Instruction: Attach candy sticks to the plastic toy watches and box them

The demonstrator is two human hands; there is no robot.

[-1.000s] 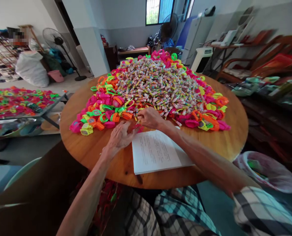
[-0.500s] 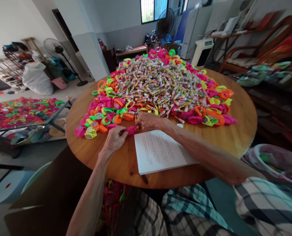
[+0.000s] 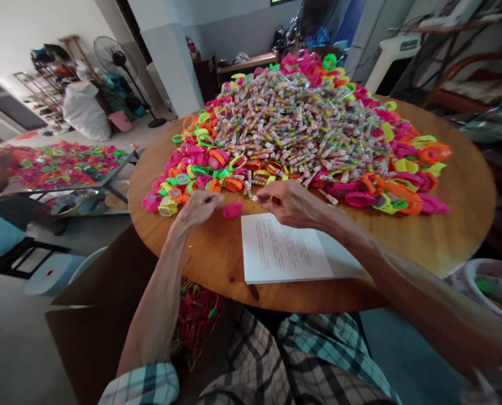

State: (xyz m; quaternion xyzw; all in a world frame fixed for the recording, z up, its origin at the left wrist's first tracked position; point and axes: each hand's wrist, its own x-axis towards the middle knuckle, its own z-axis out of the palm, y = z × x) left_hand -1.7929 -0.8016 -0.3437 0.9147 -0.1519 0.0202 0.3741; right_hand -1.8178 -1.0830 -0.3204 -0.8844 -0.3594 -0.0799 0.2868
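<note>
Round and wooden, the tabletop [image 3: 217,264] carries a white printed sheet [image 3: 288,250] nearest the person. Just beyond it lies a pink toy watch [image 3: 232,210], apart from both hands. The left hand [image 3: 198,207] hovers beside it with fingers curled closed on nothing I can make out; the right hand [image 3: 291,202] pinches a small candy stick [image 3: 255,198]. This looks like the pairing step, and the next move calls for bringing stick and watch together. Farther back rises the candy heap [image 3: 293,126], ringed by bright watches [image 3: 192,169].

Bare table [image 3: 200,253] strip near you is free — toy pile [image 3: 297,129] blocks everything ahead, paper sheet [image 3: 285,250] sits right of centre.
</note>
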